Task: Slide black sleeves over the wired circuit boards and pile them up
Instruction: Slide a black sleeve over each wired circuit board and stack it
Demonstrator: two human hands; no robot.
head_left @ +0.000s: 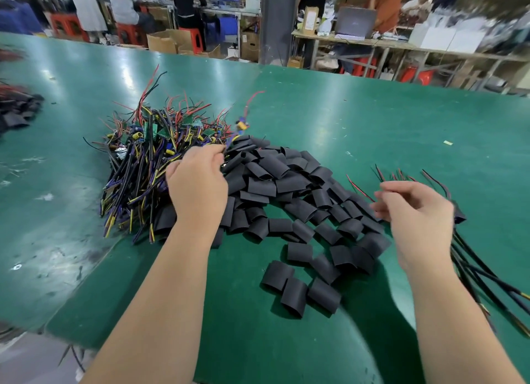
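Observation:
A tangled heap of wired circuit boards [149, 159], green boards with red, black and yellow leads, lies on the green table [372, 119]. To its right spreads a pile of short black sleeves [286, 188]. My left hand [198, 182] reaches into the heap's right edge, with its fingertips pinching the leads of one wired board [242, 124], which is blurred. My right hand [415, 211] hovers with loosely curled fingers and holds nothing. It is just left of the sleeved boards [459, 217], whose long black leads [470, 257] trail toward the table's front right.
Three loose sleeves [298, 291] lie nearest me. Another dark pile of sleeved parts [17, 111] sits at the far left edge. The table's near edge curves at the lower left. People work at benches beyond the far edge.

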